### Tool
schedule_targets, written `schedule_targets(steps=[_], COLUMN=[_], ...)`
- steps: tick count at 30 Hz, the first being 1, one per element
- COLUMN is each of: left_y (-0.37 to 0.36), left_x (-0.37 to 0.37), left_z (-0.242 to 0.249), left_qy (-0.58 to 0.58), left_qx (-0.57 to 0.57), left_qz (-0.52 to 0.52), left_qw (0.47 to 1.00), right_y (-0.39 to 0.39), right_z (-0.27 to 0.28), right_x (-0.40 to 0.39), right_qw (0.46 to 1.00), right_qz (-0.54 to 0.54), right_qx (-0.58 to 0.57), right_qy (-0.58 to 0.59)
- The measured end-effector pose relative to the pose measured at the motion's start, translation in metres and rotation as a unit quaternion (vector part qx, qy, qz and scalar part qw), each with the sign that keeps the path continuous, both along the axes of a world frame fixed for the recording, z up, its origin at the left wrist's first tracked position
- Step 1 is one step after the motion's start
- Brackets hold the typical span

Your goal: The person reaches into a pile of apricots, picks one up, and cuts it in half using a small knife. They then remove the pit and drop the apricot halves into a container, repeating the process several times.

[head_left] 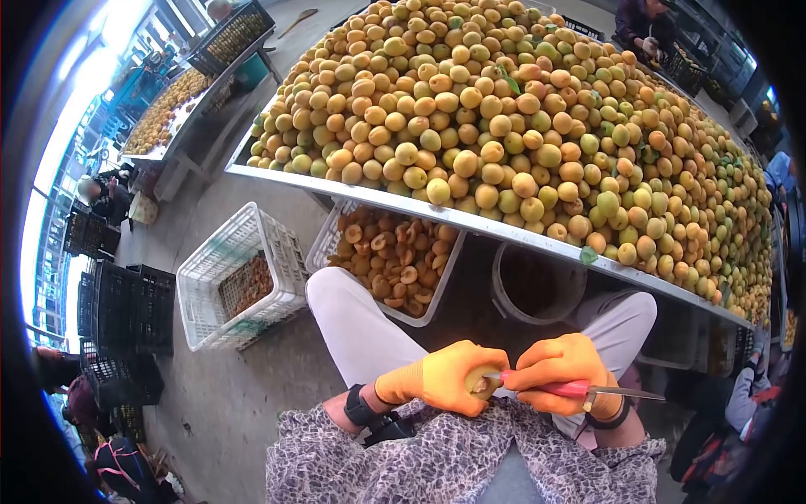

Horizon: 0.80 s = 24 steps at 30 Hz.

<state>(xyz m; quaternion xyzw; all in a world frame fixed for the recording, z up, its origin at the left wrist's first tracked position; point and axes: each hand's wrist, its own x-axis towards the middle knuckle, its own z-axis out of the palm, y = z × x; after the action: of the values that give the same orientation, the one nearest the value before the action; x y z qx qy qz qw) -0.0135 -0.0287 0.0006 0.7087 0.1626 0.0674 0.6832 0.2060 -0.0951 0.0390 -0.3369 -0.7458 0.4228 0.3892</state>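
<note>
My left hand [443, 378], in an orange glove, is closed around an apricot [479, 380] just above my lap. The apricot's opened, paler side faces right. My right hand [557, 366], also gloved in orange, grips a red-handled knife [573, 389]. From the right end of its handle a curved blade sticks out past my hand. A short metal tip at the handle's left end points at the apricot and appears to touch it. A large heap of whole apricots [504, 126] lies on the metal-edged table [382, 196] in front of me.
Below the table edge, a white crate [443, 294] holds opened apricot halves, with a bucket [537, 315] to its right. Another white crate [201, 286] has brown bits at its bottom. Black crates [126, 311] are stacked at left. A person [646, 29] works across the table.
</note>
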Motion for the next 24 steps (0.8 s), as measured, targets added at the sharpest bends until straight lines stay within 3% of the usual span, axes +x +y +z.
schedule_targets(steps=[3,6,10,12,14,17,24], left_y=[-0.001,-0.004,-0.010,-0.015,-0.016,-0.016,-0.018], left_x=[-0.002,-0.005,-0.004,-0.005,-0.004,-0.003,0.000], left_z=[-0.008,-0.015,-0.014,-0.017,-0.027,-0.042,-0.041], left_qy=[0.006,0.007,0.019,0.035,0.059,0.025,0.062], left_qx=[-0.008,-0.024,-0.041,-0.020,0.047,0.001,0.017], left_qz=[-0.030,-0.043,-0.070,-0.086,-0.143,-0.160,-0.187], left_qw=[0.999,0.999,0.997,0.996,0.987,0.987,0.980], right_y=[0.000,-0.002,-0.004,-0.001,0.000,-0.001,-0.003], right_z=[-0.005,-0.006,-0.025,-0.029,-0.030,-0.024,-0.037], right_x=[-0.004,-0.007,-0.006,-0.005,-0.005,-0.008,-0.011], right_qw=[1.000,0.994,0.998,0.980,0.977,0.986,0.974], right_qz=[0.012,0.048,0.039,0.064,0.071,0.112,0.106], right_qx=[0.007,0.070,-0.041,-0.152,-0.164,-0.111,-0.174], right_qy=[0.011,-0.062,0.014,0.113,0.118,0.047,0.104])
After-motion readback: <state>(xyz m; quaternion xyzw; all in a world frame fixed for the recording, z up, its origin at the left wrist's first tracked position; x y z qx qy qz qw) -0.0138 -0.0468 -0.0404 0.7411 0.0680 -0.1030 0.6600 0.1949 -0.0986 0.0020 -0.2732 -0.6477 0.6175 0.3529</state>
